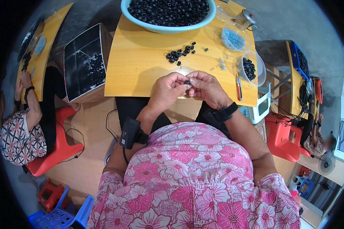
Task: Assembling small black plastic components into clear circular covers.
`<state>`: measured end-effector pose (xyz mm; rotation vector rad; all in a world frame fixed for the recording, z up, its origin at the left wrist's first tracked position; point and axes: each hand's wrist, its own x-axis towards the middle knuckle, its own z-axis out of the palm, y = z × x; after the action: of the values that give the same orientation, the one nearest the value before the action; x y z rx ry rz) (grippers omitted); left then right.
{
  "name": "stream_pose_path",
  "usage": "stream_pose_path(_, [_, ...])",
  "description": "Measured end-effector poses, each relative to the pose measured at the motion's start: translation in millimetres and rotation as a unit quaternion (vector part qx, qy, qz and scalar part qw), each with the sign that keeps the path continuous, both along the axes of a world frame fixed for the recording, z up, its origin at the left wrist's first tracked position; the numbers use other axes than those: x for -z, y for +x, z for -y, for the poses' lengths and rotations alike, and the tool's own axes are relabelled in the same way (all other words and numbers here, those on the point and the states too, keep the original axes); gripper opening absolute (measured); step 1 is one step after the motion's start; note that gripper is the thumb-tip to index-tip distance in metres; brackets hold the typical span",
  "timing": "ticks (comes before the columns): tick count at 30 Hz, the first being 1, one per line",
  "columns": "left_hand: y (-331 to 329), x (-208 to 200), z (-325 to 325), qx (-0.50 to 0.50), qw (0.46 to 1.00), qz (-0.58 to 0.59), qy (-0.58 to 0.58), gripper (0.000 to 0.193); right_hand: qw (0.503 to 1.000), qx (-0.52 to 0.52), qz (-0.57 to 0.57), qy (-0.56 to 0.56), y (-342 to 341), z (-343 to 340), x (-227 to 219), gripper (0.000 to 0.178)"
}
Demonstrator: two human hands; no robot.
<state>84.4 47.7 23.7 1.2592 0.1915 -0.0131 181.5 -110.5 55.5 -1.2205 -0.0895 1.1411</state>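
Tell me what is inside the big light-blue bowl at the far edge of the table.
The light-blue bowl is heaped with small black rings. The heap covers the bowl's bottom, so anything beneath it is hidden, and its far rim is cut off by the picture's edge.

Pink floral short-sleeved top (195, 179); black strapped device with cable on left wrist (130, 133); black band on right wrist (226, 113).

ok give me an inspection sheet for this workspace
surface: yellow wooden table
job's things: small black ring pinched between both hands; loose rings; big bowl of rings
clutter: tub of blue bits, tub of rings, jar, red pliers
hands: left hand and right hand meet at the table edge
cables: black cable below the table
surroundings: box, red stool, a co-worker's arm
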Motion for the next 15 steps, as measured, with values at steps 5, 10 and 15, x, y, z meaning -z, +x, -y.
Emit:
stream_pose_path(5, [0.2, 2.1, 0.5, -0.006, 0.998, -0.001, 0.057, 0.013, 0.998, -0.022, 0.055, -0.034, 1.1, -3.7, -7.1, 0.013])
stream_pose_path(10, [-0.5, 2.1, 2.2, -0.011, 0.994, -0.010, 0.105, 0.012, 0.982, -0.063, 0.149, -0.093, 10.4, -12.8, -20.3, 0.011])
stream_pose_path(15, [-1.4, -7.1, 3.3, -0.013, 0.988, -0.011, 0.155, 0.012, 0.910, -0.020, 0.391, -0.134, 30.0, -34.6, -10.2, 0.012])
